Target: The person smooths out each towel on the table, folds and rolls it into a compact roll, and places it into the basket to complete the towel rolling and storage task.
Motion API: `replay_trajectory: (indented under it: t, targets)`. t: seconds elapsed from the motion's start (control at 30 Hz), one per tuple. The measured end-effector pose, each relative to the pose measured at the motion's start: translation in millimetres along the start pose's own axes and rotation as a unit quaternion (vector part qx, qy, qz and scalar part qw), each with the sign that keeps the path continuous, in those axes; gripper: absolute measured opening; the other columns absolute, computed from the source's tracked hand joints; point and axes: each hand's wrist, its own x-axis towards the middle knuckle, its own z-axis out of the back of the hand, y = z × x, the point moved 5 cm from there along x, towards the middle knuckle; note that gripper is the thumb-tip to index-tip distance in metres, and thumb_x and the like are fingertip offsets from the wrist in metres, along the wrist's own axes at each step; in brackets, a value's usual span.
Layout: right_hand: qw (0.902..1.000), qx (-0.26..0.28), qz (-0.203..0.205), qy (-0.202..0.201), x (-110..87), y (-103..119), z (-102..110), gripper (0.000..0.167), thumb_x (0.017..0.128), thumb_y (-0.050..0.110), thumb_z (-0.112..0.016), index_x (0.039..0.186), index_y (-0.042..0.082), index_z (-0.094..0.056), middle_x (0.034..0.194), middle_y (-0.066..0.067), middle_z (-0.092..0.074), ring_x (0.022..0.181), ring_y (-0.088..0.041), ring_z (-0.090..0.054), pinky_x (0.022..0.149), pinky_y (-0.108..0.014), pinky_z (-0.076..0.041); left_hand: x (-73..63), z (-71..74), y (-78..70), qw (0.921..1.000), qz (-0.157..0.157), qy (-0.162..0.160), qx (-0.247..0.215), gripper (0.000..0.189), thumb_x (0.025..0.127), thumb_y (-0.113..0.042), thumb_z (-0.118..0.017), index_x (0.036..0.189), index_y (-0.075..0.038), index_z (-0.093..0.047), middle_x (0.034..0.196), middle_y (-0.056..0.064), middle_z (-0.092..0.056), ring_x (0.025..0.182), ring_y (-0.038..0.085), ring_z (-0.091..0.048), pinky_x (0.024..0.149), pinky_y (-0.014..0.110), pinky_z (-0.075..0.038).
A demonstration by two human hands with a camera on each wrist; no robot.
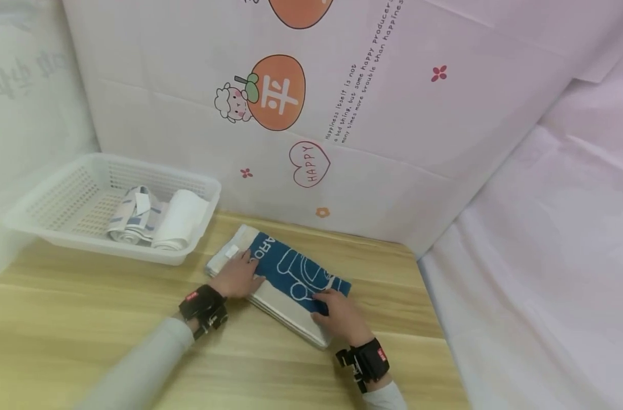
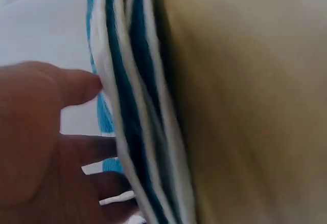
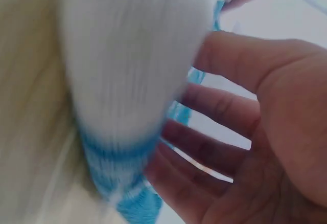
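Note:
A folded towel [image 1: 286, 273], blue with white line drawing and a cream border, lies at a slant on the wooden table. My left hand [image 1: 236, 275] rests on its left end beside a small white label, fingers spread. On the right end my right hand [image 1: 342, 315] lies with its fingertips on the blue part. In the left wrist view, several stacked layers of the towel [image 2: 138, 101] show edge-on beside the thumb. The right wrist view shows the rounded cream fold of the towel [image 3: 133, 55], with straight fingers along it.
A white plastic basket [image 1: 111, 249] stands at the back left, holding a rolled striped towel [image 1: 137, 216] and a rolled white towel [image 1: 180, 219]. A printed white sheet [image 1: 383, 188] hangs behind the wooden table [image 1: 260, 364], and more white cloth [image 1: 537, 273] hangs at the right.

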Motion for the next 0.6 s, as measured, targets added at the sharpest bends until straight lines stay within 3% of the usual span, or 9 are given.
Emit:
replay_trajectory:
  t: [0.1, 0.17, 0.23, 0.37, 0.47, 0.6]
  targets:
    - [0.9982, 0.043, 0.025, 0.032, -4.4, 8.0, 2.4, 0.034, 0.095, 0.026, -0.071, 0.123, 0.006, -0.071, 0.116, -0.008, -0.070, 0.101, -0.021, -0.066, 0.086, -0.038, -0.058, 0.7, 6.8, -5.1, 0.9995, 0.031, -0.005, 0.008, 0.057, 0.101, -0.035, -0.058, 0.137, 0.010, -0.054, 0.143, 0.040, -0.044, 0.137, 0.052, -0.041, 0.112, 0.061, -0.038]
    - [0.9960, 0.071, 0.042, 0.032, -6.9, 8.3, 5.8, 0.028, 0.095, 0.022, -0.072, 0.118, 0.007, -0.073, 0.111, -0.005, -0.071, 0.098, -0.019, -0.066, 0.083, -0.036, -0.058, -4.0, 6.7, -16.2, 0.9989, 0.046, -0.007, 0.007, 0.058, 0.100, -0.036, -0.061, 0.134, 0.011, -0.056, 0.138, 0.041, -0.047, 0.131, 0.053, -0.045, 0.107, 0.062, -0.043]
    - [0.9950, 0.081, 0.054, 0.022, -8.3, 5.7, 8.0, 0.025, 0.093, 0.018, -0.074, 0.116, 0.007, -0.074, 0.114, -0.006, -0.072, 0.105, -0.022, -0.067, 0.090, -0.040, -0.057, -10.3, 3.3, -29.7, 0.9988, 0.048, -0.005, -0.004, 0.061, 0.098, -0.037, -0.063, 0.131, 0.013, -0.056, 0.135, 0.042, -0.048, 0.128, 0.054, -0.047, 0.106, 0.062, -0.044]
    - [0.9977, 0.038, 0.055, 0.006, -6.9, -0.4, 2.8, 0.034, 0.090, 0.020, -0.077, 0.122, 0.008, -0.072, 0.132, -0.011, -0.066, 0.126, -0.032, -0.059, 0.106, -0.051, -0.049, -14.3, -6.9, -45.7, 0.9996, 0.025, 0.010, -0.003, 0.067, 0.096, -0.036, -0.067, 0.134, 0.017, -0.052, 0.140, 0.047, -0.041, 0.134, 0.058, -0.041, 0.110, 0.060, -0.042]
    - [0.9986, 0.022, 0.045, 0.016, -5.5, 1.6, -5.9, 0.041, 0.090, 0.023, -0.077, 0.127, 0.007, -0.070, 0.137, -0.015, -0.062, 0.127, -0.036, -0.058, 0.106, -0.053, -0.048, -6.7, -10.6, -42.2, 0.9996, 0.006, 0.029, -0.002, 0.069, 0.097, -0.036, -0.065, 0.140, 0.015, -0.048, 0.147, 0.046, -0.034, 0.140, 0.057, -0.034, 0.116, 0.059, -0.035]
    - [0.9991, -0.020, 0.028, 0.025, -6.1, 14.8, -15.9, 0.047, 0.091, 0.030, -0.076, 0.131, 0.007, -0.068, 0.136, -0.014, -0.061, 0.124, -0.032, -0.060, 0.103, -0.049, -0.051, 12.6, -16.4, -26.0, 0.9969, -0.035, 0.069, -0.013, 0.068, 0.100, -0.036, -0.060, 0.148, 0.008, -0.042, 0.157, 0.039, -0.025, 0.148, 0.052, -0.024, 0.122, 0.056, -0.025]
